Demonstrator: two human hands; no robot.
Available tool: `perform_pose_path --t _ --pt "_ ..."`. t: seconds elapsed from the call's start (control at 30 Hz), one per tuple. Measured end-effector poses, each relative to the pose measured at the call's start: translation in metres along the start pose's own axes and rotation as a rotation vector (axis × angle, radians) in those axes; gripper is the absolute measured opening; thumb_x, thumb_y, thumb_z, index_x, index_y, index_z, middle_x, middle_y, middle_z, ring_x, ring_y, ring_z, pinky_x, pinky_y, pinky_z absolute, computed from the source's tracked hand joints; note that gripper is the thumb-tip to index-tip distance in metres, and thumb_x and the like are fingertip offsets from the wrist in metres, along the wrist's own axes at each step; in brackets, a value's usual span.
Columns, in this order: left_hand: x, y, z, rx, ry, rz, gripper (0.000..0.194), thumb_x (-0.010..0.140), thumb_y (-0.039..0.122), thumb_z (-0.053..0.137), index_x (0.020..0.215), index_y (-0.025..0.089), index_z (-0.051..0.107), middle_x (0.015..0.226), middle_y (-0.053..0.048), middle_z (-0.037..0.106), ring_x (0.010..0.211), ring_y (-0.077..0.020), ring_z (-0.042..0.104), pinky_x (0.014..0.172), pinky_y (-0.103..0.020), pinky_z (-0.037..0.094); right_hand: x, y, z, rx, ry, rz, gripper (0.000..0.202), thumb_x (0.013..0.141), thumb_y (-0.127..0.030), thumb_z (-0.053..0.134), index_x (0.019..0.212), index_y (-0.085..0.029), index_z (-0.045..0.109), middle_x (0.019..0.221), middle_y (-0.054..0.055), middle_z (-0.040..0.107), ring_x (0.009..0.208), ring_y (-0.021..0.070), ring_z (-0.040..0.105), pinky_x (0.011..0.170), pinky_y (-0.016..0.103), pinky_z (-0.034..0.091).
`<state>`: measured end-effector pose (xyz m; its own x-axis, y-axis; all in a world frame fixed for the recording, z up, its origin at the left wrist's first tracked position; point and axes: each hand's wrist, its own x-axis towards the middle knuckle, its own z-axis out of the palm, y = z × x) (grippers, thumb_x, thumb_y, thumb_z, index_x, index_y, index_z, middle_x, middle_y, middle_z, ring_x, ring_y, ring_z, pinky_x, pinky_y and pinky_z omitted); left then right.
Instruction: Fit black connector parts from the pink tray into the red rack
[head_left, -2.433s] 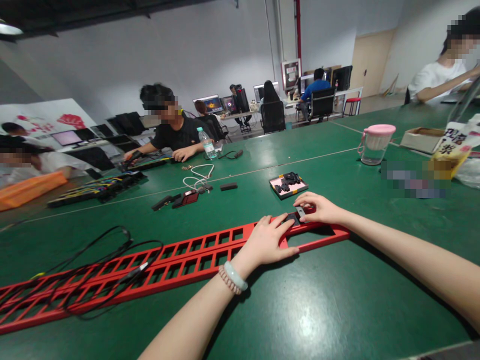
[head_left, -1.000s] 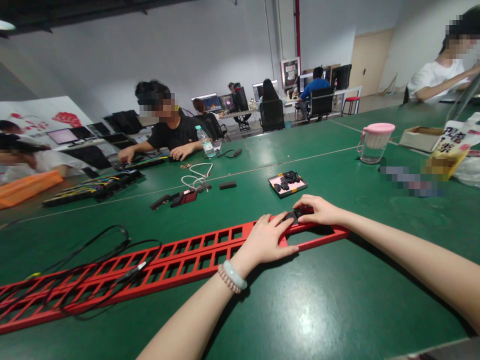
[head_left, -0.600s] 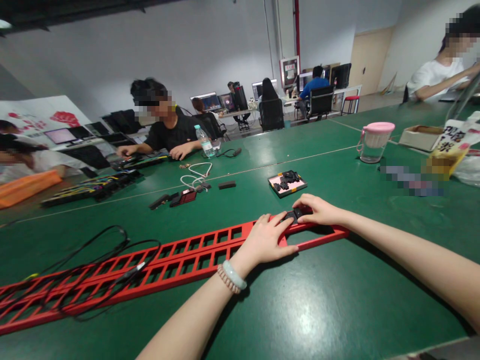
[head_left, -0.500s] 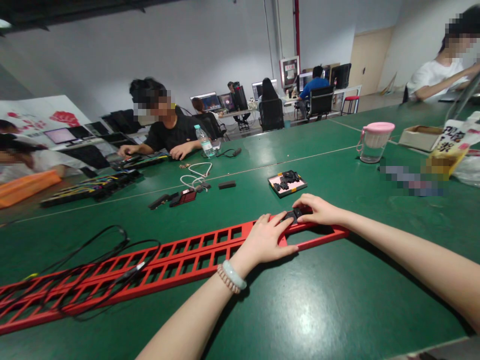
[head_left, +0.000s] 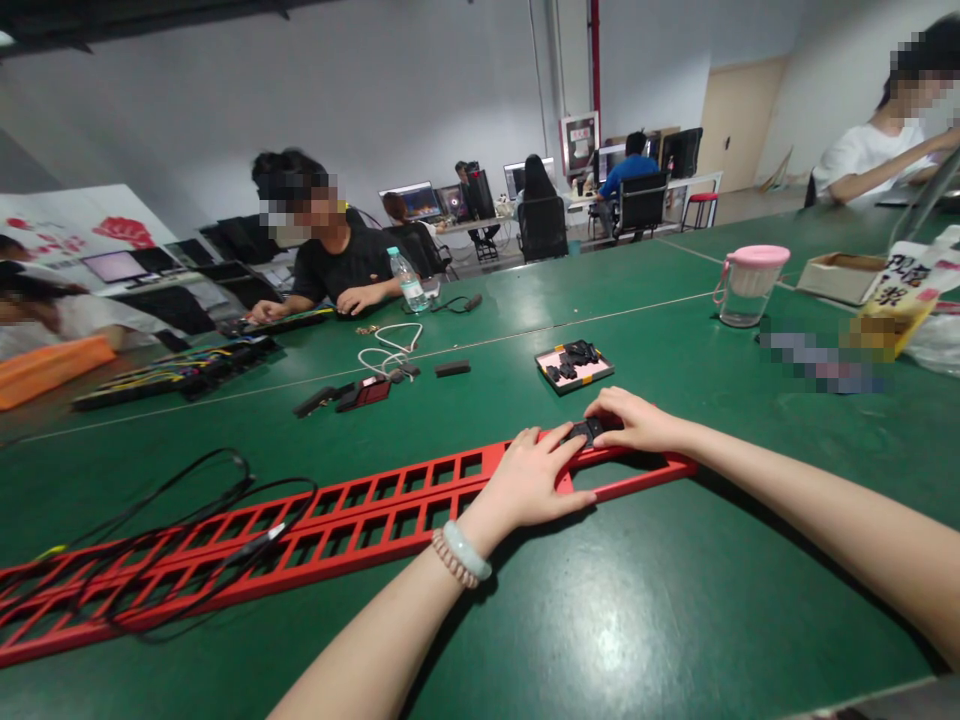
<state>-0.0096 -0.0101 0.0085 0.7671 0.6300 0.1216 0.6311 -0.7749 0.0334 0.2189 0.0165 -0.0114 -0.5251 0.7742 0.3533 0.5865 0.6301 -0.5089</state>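
A long red ladder-like frame [head_left: 491, 462] with rows of rectangular openings lies across the table. My left hand [head_left: 523, 482] rests over it with fingers spread, thumb along the near edge. Its fingertips touch or lie beside a small black part [head_left: 592, 430] at the frame's right end. From the other side, my right hand [head_left: 631, 418] is closed with bent fingers on that black part; its exact kind is partly hidden. Just beyond sits a shallow box [head_left: 551, 386] holding several small black pieces [head_left: 574, 360].
Black cables [head_left: 247, 480] lie looped over the frame's left part. Beyond are a black bar [head_left: 452, 369], a white cable [head_left: 386, 355], a bottle [head_left: 409, 285] and a person [head_left: 337, 262]. A pink-lidded cup [head_left: 746, 290] and cardboard box [head_left: 836, 278] stand right.
Both hands keep their place on the frame and black part. The view has shifted very slightly, and the person across the table has moved their hands a little.
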Motion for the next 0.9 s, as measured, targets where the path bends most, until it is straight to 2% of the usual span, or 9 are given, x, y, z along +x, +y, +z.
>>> perform_pose_path --t 0.47,0.7,0.9 --pt "0.0 0.0 0.0 0.006 0.0 0.0 0.073 0.075 0.07 0.042 0.133 0.025 0.037 0.138 -0.007 0.036 0.115 -0.0345 0.04 0.099 -0.048 0.028 0.002 -0.001 -0.001 0.009 0.0 0.024 0.029 0.069 -0.029 0.067 0.094 -0.015 0.06 0.081 0.004 0.056 0.079 0.0177 0.05 0.071 0.03 0.041" --pt "0.0 0.001 0.0 -0.011 -0.001 -0.006 0.072 0.075 0.068 0.045 0.133 0.026 0.037 0.138 -0.007 0.037 0.116 -0.0339 0.039 0.1 -0.05 0.026 0.002 0.0 -0.002 -0.006 -0.018 0.033 0.031 0.07 -0.033 0.066 0.096 -0.017 0.062 0.082 0.005 0.058 0.08 0.0181 0.052 0.072 0.031 0.042" --pt "0.0 0.001 -0.001 -0.028 -0.003 -0.008 0.072 0.074 0.068 0.046 0.133 0.026 0.037 0.138 -0.007 0.037 0.116 -0.0342 0.039 0.1 -0.05 0.026 0.003 -0.008 -0.006 -0.048 -0.047 0.031 0.029 0.072 -0.03 0.064 0.098 -0.017 0.062 0.087 0.006 0.061 0.084 0.019 0.053 0.075 0.032 0.042"
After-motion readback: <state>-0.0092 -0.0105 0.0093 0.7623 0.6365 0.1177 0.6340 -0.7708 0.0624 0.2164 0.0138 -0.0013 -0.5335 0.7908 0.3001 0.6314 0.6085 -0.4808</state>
